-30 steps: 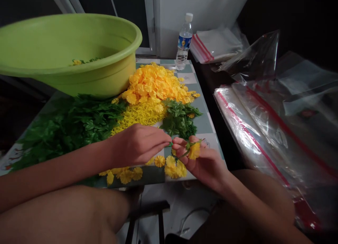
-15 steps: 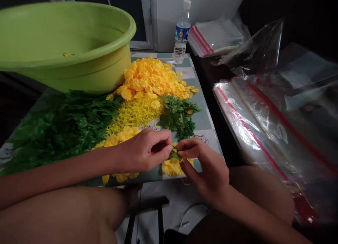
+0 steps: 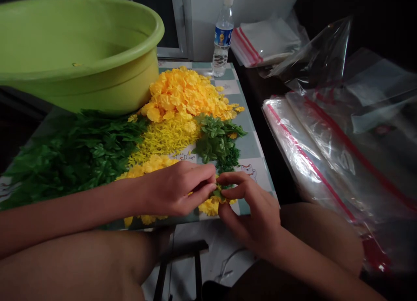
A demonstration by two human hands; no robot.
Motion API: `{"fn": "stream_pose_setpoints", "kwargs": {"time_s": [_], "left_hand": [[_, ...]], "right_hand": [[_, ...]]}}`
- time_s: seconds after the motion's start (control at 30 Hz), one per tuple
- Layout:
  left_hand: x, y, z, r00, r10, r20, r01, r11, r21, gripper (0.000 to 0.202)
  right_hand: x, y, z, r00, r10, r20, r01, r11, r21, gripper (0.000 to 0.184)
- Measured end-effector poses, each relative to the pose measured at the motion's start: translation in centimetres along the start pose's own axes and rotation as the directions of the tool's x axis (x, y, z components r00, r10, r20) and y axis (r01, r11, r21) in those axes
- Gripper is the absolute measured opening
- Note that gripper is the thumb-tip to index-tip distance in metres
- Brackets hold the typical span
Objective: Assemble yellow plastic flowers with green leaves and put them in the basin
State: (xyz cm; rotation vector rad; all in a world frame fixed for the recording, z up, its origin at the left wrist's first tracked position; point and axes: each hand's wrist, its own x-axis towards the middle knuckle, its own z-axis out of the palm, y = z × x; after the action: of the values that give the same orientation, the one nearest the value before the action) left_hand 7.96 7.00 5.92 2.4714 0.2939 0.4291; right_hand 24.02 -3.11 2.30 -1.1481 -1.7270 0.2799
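My left hand (image 3: pixel 182 188) is closed in a pinch at the table's front edge, its fingertips touching a small green-and-yellow artificial flower piece (image 3: pixel 219 192). From the other side, the bent fingers of my right hand (image 3: pixel 252 210) grip the same piece. Just below the fingertips lie yellow ruffled petals (image 3: pixel 208 206). Behind my left forearm is another patch of yellow petals (image 3: pixel 153 164), partly covered. A heap of orange-yellow petals (image 3: pixel 187 90) stands farther back, with thin yellow bits (image 3: pixel 163 138) in front of it. Small green leaves (image 3: pixel 213 138) are beyond my hands.
A large green tub (image 3: pixel 143 75) sits at the back left, above a dark green leaf pile (image 3: pixel 74 153). A water bottle (image 3: pixel 223 38) stands at the table's far corner. Clear plastic bags (image 3: pixel 312 136) with red strips cover the right side. A checkered cloth (image 3: pixel 250 140) covers the table.
Both hands stay together at the flower piece, with slight finger shifts. The left fingertips have moved a little to the right. The view has shifted slightly.
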Motion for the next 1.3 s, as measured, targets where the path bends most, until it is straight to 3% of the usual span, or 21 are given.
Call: {"fn": "stream_pose_setpoints", "kwargs": {"time_s": [0.23, 0.47, 0.8, 1.03, 1.3], "left_hand": [[0.1, -0.4, 0.1, 0.974, 0.226, -0.008, -0.213, 0.930, 0.298, 0.017], [0.2, -0.2, 0.1, 0.948, 0.319, 0.006, -0.285, 0.838, 0.465, 0.020], [0.5, -0.3, 0.6, 0.975, 0.205, -0.084, -0.176, 0.948, 0.267, 0.016], [0.5, 0.0, 0.2, 0.987, 0.151, -0.049, -0.130, 0.946, 0.298, 0.020], [0.2, -0.2, 0.5, 0.988, 0.111, -0.105, -0.083, 0.967, 0.240, 0.018]], "right_hand": [[-0.4, -0.4, 0.2, 0.998, -0.064, -0.026, 0.060, 0.989, -0.132, 0.017], [-0.4, -0.2, 0.3, 0.990, -0.136, -0.044, 0.124, 0.971, -0.205, 0.018], [0.6, -0.1, -0.4, 0.999, -0.023, -0.029, 0.022, 0.999, -0.043, 0.016], [0.9, -0.2, -0.2, 0.998, 0.055, -0.040, -0.052, 0.995, 0.080, 0.016], [0.8, -0.1, -0.1, 1.000, 0.009, 0.003, -0.009, 1.000, -0.017, 0.014]]}}
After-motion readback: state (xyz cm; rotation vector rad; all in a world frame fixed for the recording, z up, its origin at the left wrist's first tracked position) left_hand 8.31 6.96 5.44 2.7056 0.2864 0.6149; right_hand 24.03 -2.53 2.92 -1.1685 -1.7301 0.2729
